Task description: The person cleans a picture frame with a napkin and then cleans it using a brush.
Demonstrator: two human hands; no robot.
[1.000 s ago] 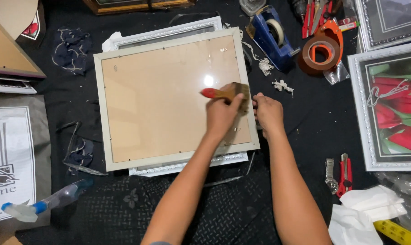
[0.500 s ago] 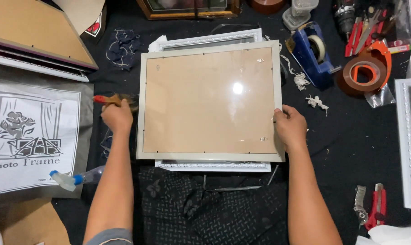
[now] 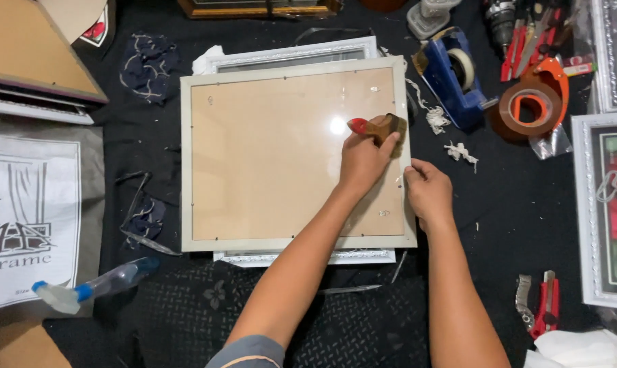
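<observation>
A large white picture frame (image 3: 186, 170) lies face down on the black work surface, its brown backing board (image 3: 267, 157) up. My left hand (image 3: 363, 162) reaches across the board and grips a small wooden tool with a red end (image 3: 378, 127), pressed near the frame's right rail. My right hand (image 3: 427, 194) rests on that rail's outer edge just below, fingers curled against it. Another white frame (image 3: 288, 54) lies underneath and sticks out at the top and bottom.
A blue tape dispenser (image 3: 451, 75) and an orange tape roll (image 3: 533, 105) sit right of the frame. Red pliers (image 3: 547, 303) lie lower right, beside a framed red picture (image 3: 594, 204). A spray bottle (image 3: 94, 289) and a printed sheet (image 3: 22, 218) lie at left.
Half a second ago my left hand held the tool beyond the frame's left edge; it has crossed back to the right rail. My right hand stays on the right edge.
</observation>
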